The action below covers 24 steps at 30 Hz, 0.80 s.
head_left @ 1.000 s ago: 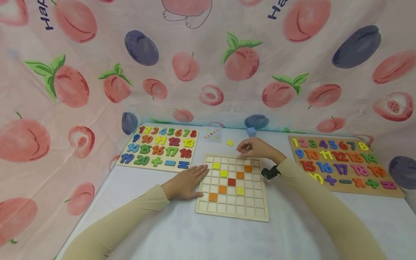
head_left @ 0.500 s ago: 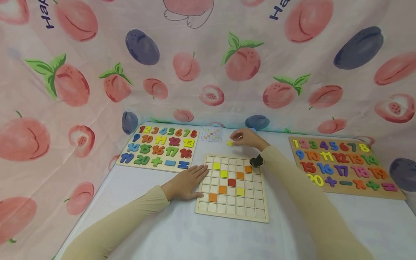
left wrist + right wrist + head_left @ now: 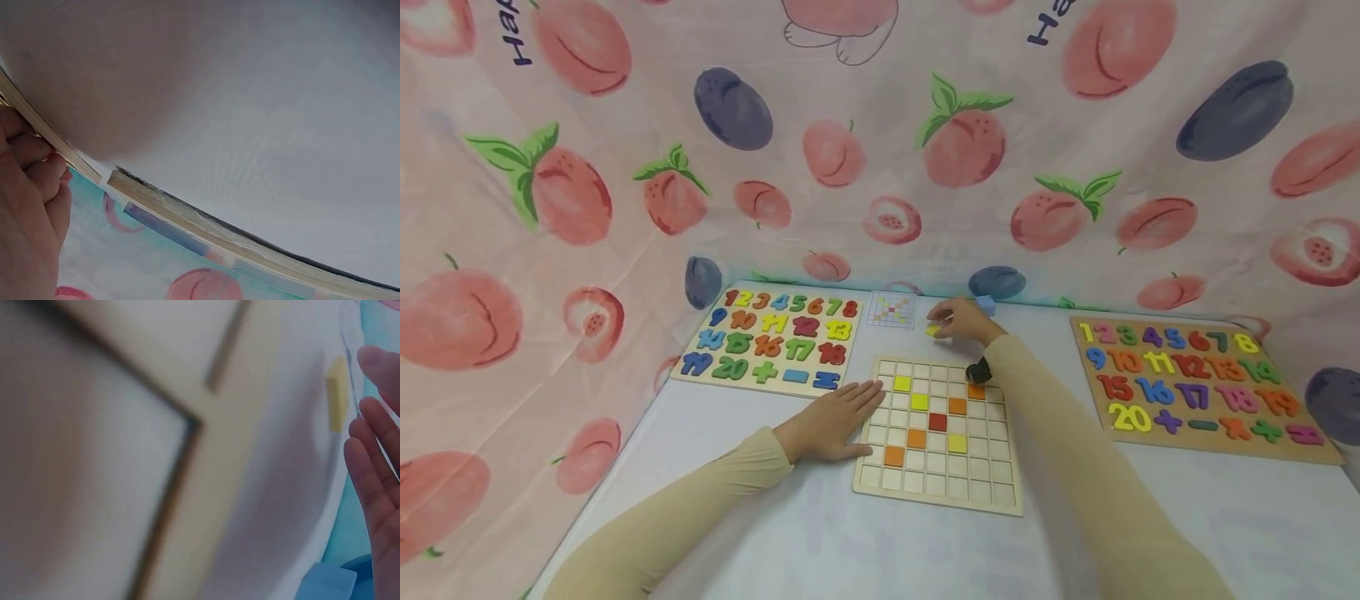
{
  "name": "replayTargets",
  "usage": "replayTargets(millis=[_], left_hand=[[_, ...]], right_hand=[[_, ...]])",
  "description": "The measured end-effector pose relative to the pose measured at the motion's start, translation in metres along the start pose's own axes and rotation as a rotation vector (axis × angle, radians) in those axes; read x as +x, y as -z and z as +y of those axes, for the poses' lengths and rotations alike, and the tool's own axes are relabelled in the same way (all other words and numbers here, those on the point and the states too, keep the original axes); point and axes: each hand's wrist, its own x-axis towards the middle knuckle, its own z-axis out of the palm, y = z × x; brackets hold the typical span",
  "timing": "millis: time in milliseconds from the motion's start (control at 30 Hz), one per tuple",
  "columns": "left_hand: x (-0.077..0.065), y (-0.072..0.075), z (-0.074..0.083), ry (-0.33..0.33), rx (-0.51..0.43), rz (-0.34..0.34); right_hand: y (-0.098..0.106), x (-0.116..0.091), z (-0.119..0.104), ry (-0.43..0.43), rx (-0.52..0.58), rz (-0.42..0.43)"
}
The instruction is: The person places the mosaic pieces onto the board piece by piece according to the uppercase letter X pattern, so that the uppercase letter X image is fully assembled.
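A wooden grid board lies mid-table, with several orange and yellow tiles and one red tile in its cells. My left hand rests on the board's left edge, fingers extended; the left wrist view shows its fingers along a wooden edge. Beyond the board's far edge, my right hand is at a loose yellow tile. In the right wrist view, thumb and fingers stand apart beside the yellow tile, which still appears to lie on the table.
A small printed pattern card lies behind the board. Next to my right hand is a blue cube. Number puzzle boards lie to the left and right. A fruit-print cloth hangs behind the table.
My right hand has moved left and away from over the board's far edge to the loose yellow tile. The left hand stays in place on the board.
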Motion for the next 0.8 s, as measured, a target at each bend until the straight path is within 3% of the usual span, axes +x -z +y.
replayTargets(millis=[167, 267, 800], left_hand=[[0.0, -0.001, 0.0, -0.004, 0.0, 0.002], [0.0, -0.001, -0.001, -0.003, 0.002, -0.002], [0.001, -0.002, -0.001, 0.003, -0.019, -0.001]], right_hand=[[-0.004, 0.002, 0.007, -0.022, -0.015, -0.001], [-0.006, 0.001, 0.004, -0.084, -0.031, -0.004], [-0.003, -0.007, -0.001, -0.07, -0.067, -0.036]])
